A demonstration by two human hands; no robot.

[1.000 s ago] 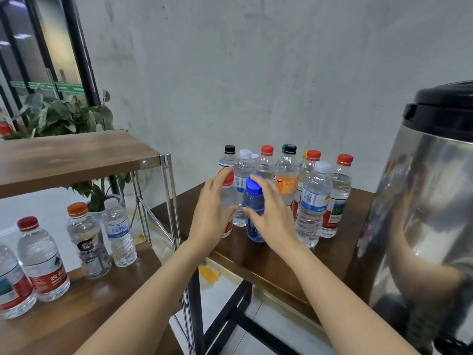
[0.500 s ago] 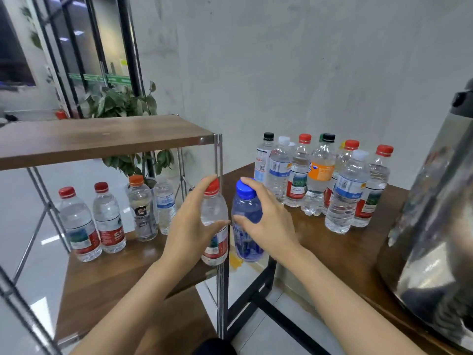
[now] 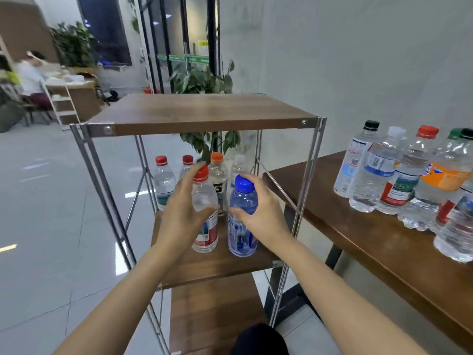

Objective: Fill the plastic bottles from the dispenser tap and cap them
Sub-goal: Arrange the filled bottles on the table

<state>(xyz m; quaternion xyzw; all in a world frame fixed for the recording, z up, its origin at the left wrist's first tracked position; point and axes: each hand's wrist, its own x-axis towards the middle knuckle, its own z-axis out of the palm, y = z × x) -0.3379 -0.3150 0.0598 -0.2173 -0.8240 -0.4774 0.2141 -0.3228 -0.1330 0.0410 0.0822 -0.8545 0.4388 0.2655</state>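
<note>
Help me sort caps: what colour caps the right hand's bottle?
A blue screw cap on the blue-tinted plastic bottle; head view.

Both forearms (image 3: 122, 298) are bare along their whole visible length, from the wrists down to the bottom edge. The left hand (image 3: 183, 216) and the right hand (image 3: 263, 217) are bare as well, with slender fingers. At bottom centre sits a rounded black shape (image 3: 258, 339), clothing or footwear; which one cannot be told.

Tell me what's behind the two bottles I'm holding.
Behind the red-capped bottle and blue bottle stand four more on the shelf: two red caps, one orange cap, one pale cap. The held bottles, left hand and right hand cover much of their bodies.
</note>
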